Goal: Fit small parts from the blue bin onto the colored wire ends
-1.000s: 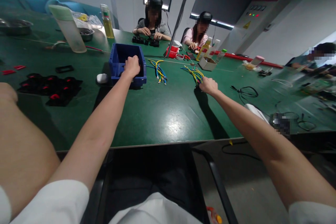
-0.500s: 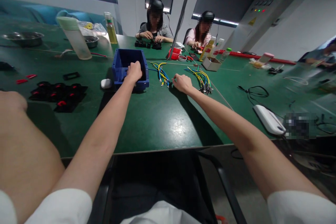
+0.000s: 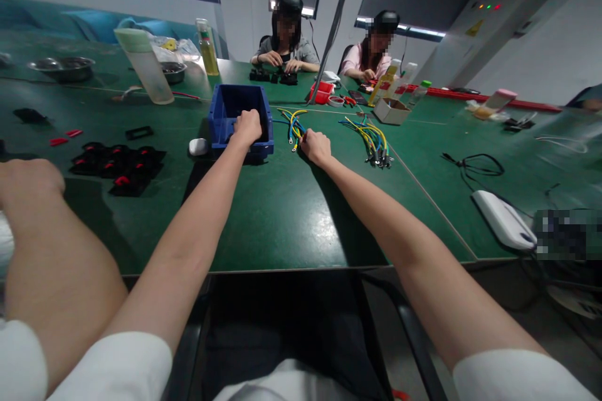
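Note:
My left hand (image 3: 248, 127) reaches over the front wall of a blue bin (image 3: 267, 119), its fingers curled down inside; what they hold, if anything, is hidden. My right hand (image 3: 315, 145) rests with closed fingers at the right side of a small bundle of yellow and blue cables (image 3: 295, 120) with ring terminals. Whether it grips one of them is too small to tell. Farther right on the green table (image 3: 282, 200) lies a second bundle of yellow, blue and green cables (image 3: 371, 137) with metal ends, touched by neither hand.
Black parts with red pieces (image 3: 117, 163) lie at the left, near another person's arm (image 3: 61, 244). A white mouse-like object (image 3: 198, 147) sits beside the bin. Two people work across the table. A white device (image 3: 503, 219) lies at the right.
My right hand has moved left against the nearer cable bundle and now covers part of its terminal ends. My left hand stays in the bin. The view has shifted slightly.

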`<state>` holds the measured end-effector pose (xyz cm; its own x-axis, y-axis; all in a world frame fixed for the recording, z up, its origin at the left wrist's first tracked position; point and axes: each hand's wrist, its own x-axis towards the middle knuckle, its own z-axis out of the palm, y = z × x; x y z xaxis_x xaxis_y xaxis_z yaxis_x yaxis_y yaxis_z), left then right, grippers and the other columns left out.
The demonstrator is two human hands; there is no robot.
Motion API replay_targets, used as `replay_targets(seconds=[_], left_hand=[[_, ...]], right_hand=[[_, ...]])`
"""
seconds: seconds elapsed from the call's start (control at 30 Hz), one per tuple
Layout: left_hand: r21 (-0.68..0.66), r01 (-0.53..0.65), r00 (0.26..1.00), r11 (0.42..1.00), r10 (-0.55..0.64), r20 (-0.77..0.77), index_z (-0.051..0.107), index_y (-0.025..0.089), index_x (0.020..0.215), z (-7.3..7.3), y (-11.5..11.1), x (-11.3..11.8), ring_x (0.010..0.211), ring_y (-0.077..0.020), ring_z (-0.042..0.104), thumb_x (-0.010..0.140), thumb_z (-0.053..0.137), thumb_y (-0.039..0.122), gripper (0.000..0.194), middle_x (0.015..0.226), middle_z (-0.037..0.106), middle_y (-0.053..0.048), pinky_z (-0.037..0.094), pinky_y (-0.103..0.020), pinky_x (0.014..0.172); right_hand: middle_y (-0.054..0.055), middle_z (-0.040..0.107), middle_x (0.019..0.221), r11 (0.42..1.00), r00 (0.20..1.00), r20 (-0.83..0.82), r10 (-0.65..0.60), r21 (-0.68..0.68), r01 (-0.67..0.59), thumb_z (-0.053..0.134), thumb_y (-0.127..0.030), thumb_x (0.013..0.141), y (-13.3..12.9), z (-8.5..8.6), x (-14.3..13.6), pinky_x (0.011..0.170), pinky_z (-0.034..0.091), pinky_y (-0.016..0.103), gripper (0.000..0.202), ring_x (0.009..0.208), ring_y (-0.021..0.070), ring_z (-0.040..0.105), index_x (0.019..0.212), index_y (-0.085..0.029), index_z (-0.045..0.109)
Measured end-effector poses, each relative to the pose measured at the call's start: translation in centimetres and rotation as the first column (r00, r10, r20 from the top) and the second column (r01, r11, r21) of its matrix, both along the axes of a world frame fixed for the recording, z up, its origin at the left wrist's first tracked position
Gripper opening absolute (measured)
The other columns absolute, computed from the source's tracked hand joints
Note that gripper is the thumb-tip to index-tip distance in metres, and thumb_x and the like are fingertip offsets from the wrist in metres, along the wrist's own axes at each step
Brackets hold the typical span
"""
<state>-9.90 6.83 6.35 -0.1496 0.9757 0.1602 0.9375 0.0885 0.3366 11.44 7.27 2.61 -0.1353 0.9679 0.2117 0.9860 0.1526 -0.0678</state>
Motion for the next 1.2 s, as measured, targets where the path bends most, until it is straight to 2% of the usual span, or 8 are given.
replay_targets(seconds=[0.27, 0.47, 0.6, 0.73, 0.93, 1.07, 1.2], left_hand=[[0.022, -0.009, 0.997, 1.000, 0.010, -0.072, 0.059, 0.010, 0.126, -0.1, 0.3, -0.1, 0.116, -0.0405, 0.060, 0.084, 0.048, 0.018, 0.044, 0.122, 0.062, -0.026, 0.048, -0.049, 0.095], [0.021, -0.020, 0.997, 1.000, 0.022, -0.074, 0.058, 0.012, 0.127, 0.1, 0.1, -0.1, 0.117, -0.0401, 0.059, 0.085, 0.050, 0.023, 0.044, 0.124, 0.061, -0.026, 0.047, -0.049, 0.095], [0.013, -0.016, 0.994, 1.000, 0.018, -0.112, 0.061, 0.010, 0.122, 0.3, -0.1, 0.0, 0.115, -0.0416, 0.061, 0.083, 0.049, 0.021, 0.042, 0.121, 0.063, -0.027, 0.050, -0.049, 0.092], [-0.019, -0.027, 0.989, 0.999, 0.024, -0.143, 0.064, 0.008, 0.119, 0.2, 0.2, -0.1, 0.114, -0.0418, 0.062, 0.081, 0.051, 0.019, 0.042, 0.118, 0.064, -0.029, 0.052, -0.048, 0.091], [-0.114, -0.011, 0.976, 0.993, -0.014, -0.218, 0.064, 0.009, 0.122, 0.0, 0.5, -0.2, 0.114, -0.0406, 0.062, 0.076, 0.057, 0.019, 0.048, 0.118, 0.065, -0.028, 0.053, -0.046, 0.092], [-0.151, -0.012, 0.966, 0.988, -0.027, -0.256, 0.065, 0.011, 0.120, 0.2, 0.3, 0.1, 0.112, -0.0399, 0.064, 0.075, 0.057, 0.017, 0.046, 0.118, 0.066, -0.026, 0.055, -0.045, 0.089], [-0.153, -0.019, 0.958, 0.988, -0.025, -0.285, 0.063, 0.010, 0.123, 0.4, 0.0, 0.3, 0.113, -0.0400, 0.063, 0.080, 0.054, 0.020, 0.045, 0.121, 0.065, -0.026, 0.054, -0.045, 0.091]], right_hand=[[0.015, 0.072, 0.109, 0.998, 0.993, -0.118, 0.020, 0.060, -0.013, 0.030, -0.033, 0.103, -0.4, 0.1, 0.6, 0.080, 0.043, 0.034, 0.033, 0.100, 0.0308, 0.067, 0.122, -0.016, 0.051], [0.014, 0.070, 0.114, 0.997, 0.994, -0.107, 0.028, 0.069, -0.021, 0.034, -0.020, 0.099, -0.7, 0.1, 0.9, 0.083, 0.043, 0.032, 0.029, 0.103, 0.0281, 0.065, 0.118, -0.017, 0.055], [0.014, 0.068, 0.113, 0.995, 0.993, -0.117, 0.029, 0.096, -0.018, 0.032, -0.017, 0.099, -0.6, -0.1, 1.1, 0.083, 0.044, 0.032, 0.030, 0.102, 0.0267, 0.065, 0.115, -0.016, 0.057], [0.016, 0.063, 0.119, 0.990, 0.993, -0.120, -0.004, 0.138, 0.020, 0.030, -0.022, 0.103, -0.7, 0.0, 1.0, 0.079, 0.046, 0.032, 0.030, 0.098, 0.0259, 0.066, 0.118, -0.014, 0.054], [0.018, 0.056, 0.129, 0.984, 0.991, -0.133, -0.025, 0.174, 0.048, 0.015, -0.023, 0.105, -1.2, 0.2, 1.0, 0.072, 0.047, 0.032, 0.041, 0.091, 0.0242, 0.068, 0.120, -0.015, 0.053], [0.019, 0.055, 0.129, 0.984, 0.989, -0.141, -0.035, 0.166, 0.059, 0.016, -0.029, 0.106, -1.2, 0.1, 1.2, 0.073, 0.049, 0.034, 0.042, 0.092, 0.0254, 0.068, 0.122, -0.015, 0.053], [0.019, 0.055, 0.128, 0.979, 0.983, -0.157, -0.100, 0.161, 0.125, 0.020, -0.034, 0.106, -0.9, -0.1, 1.3, 0.076, 0.051, 0.035, 0.041, 0.094, 0.0262, 0.069, 0.122, -0.015, 0.053]])
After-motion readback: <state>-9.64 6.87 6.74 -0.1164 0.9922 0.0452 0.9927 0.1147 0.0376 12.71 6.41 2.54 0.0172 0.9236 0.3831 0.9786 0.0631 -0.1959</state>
